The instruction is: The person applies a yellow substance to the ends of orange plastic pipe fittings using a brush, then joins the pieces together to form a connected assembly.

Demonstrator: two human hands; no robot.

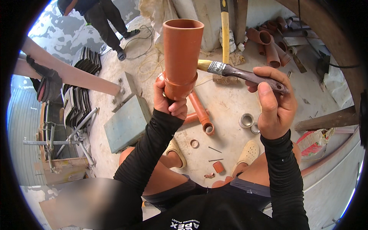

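Note:
My left hand (pixel 168 100) grips the lower, narrower end of an orange-brown plastic pipe fitting (pixel 181 53) and holds it upright, its wide open mouth at the top. My right hand (pixel 274 101) holds a paintbrush (pixel 245 74) by its dark wooden handle. The brush lies level, its pale bristles touching the right side of the fitting just above the collar. Both forearms wear black sleeves. Below, my bare knees and two cream clogs (pixel 249 152) show on the concrete floor.
On the floor lie an orange pipe (pixel 200 111), a small pipe ring (pixel 194 143), a short coupling (pixel 218 166), two nails and two metal tins (pixel 246 120). A grey-green box (pixel 126 124) stands left. Orange pipe bends (pixel 270 46) pile at back right. A person (pixel 101 19) stands at the back left.

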